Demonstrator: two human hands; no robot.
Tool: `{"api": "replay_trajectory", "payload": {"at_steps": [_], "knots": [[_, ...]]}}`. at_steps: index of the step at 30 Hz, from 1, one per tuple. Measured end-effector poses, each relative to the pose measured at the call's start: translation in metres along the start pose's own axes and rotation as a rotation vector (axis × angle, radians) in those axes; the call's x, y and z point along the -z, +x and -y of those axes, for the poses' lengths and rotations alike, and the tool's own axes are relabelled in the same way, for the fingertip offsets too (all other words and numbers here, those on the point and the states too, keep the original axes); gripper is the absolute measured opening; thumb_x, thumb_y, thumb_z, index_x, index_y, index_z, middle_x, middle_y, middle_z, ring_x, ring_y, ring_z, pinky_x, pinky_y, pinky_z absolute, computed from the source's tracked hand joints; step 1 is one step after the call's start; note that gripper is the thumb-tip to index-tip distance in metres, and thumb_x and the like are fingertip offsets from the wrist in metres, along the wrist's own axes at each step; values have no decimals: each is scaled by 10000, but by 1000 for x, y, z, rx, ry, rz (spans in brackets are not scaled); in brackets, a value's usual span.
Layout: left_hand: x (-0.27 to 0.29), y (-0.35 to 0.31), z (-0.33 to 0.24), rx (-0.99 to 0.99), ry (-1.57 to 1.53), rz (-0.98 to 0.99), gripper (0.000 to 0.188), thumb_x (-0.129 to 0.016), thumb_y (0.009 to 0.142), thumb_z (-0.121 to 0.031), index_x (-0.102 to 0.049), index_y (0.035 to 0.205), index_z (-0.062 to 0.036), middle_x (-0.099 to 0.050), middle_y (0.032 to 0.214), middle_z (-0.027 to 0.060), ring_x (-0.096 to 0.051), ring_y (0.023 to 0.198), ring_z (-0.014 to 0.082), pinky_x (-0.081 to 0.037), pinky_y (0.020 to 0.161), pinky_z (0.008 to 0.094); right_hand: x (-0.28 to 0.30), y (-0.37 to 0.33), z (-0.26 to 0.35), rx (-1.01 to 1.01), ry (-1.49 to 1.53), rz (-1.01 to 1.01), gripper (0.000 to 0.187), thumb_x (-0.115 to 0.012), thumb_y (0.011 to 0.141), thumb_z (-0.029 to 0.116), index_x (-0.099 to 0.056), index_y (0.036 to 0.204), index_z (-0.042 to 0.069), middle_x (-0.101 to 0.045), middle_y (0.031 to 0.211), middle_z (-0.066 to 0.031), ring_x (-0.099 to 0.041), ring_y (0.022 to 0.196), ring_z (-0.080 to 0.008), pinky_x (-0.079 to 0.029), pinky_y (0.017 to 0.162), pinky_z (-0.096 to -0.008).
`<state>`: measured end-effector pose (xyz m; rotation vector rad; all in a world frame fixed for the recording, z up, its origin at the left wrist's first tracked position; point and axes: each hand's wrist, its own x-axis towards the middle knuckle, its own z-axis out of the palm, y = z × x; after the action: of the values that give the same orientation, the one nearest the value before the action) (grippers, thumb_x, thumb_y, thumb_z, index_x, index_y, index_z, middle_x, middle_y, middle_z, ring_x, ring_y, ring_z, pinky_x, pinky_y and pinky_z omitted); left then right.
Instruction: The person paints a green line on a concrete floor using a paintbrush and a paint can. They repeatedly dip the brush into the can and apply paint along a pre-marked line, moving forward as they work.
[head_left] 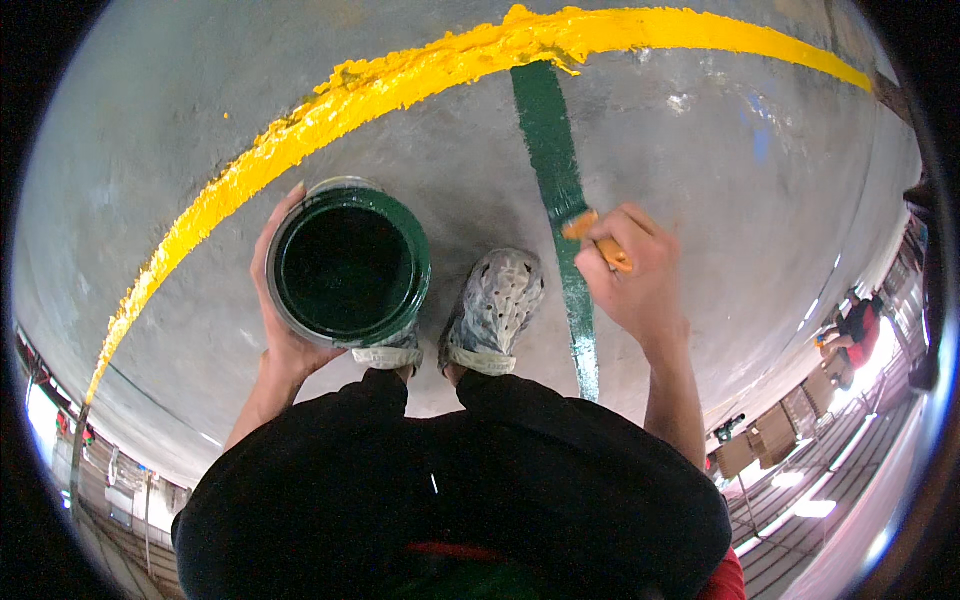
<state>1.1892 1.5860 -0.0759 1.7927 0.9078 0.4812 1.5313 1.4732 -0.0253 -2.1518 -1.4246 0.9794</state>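
Observation:
My left hand [283, 300] is wrapped round the side of an open paint can [421, 262] with dark green paint inside and smeared on its rim. An orange-handled paintbrush [582, 226] is gripped in my right hand [638, 270]. Its bristle end touches a green painted stripe [545, 135] on the grey floor. That stripe runs from a thick yellow line [420, 75] down past my right hand, and its near part looks wet and shiny.
My feet are on the grey floor [680, 160] in patterned clogs [500, 300], between the can and the green stripe. A blue smudge [761, 130] marks the floor at right. Another person [858, 330] is at the far right, near cardboard boxes [772, 438].

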Motion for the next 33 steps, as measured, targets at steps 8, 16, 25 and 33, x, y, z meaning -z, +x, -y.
{"api": "replay_trajectory", "payload": {"at_steps": [8, 16, 25, 33], "knots": [[0, -2, 1, -29, -28, 1, 1407, -1056, 535, -323, -170, 1601, -80, -268, 1653, 253, -423, 1478, 364, -355, 1243, 476, -5, 56, 13, 144, -35, -166, 96, -737, 823, 62, -666, 882, 35, -674, 840, -145, -690, 746, -346, -546, 658, -389], [5, -1, 1, -52, -17, 0, 1413, -1061, 518, -309, -182, 1599, -76, -292, 1646, 251, -429, 1477, 359, -357, 1240, 478, -16, 63, 10, 340, 29, -377, 143, -749, 805, 46, -705, 941, 52, -671, 855, -132, -686, 741, -326, -551, 659, -383], [5, 2, 0, -32, -18, 10, 1447, -1067, 489, -270, -158, 1598, -79, -289, 1654, 220, -435, 1474, 340, -358, 1242, 466, -1, 31, 22, 29, -110, 56, 119, -741, 806, 80, -649, 847, 17, -645, 816, -162, -669, 729, -379, -535, 656, -432], [10, 0, 1, -74, -29, 20, 1456, -1069, 483, -282, -159, 1602, -81, -291, 1653, 223, -429, 1477, 348, -353, 1244, 468, -25, 73, 14, 391, 53, -476, 109, -755, 824, 45, -648, 847, 40, -686, 856, -112, -685, 727, -296, -552, 654, -385]]}}
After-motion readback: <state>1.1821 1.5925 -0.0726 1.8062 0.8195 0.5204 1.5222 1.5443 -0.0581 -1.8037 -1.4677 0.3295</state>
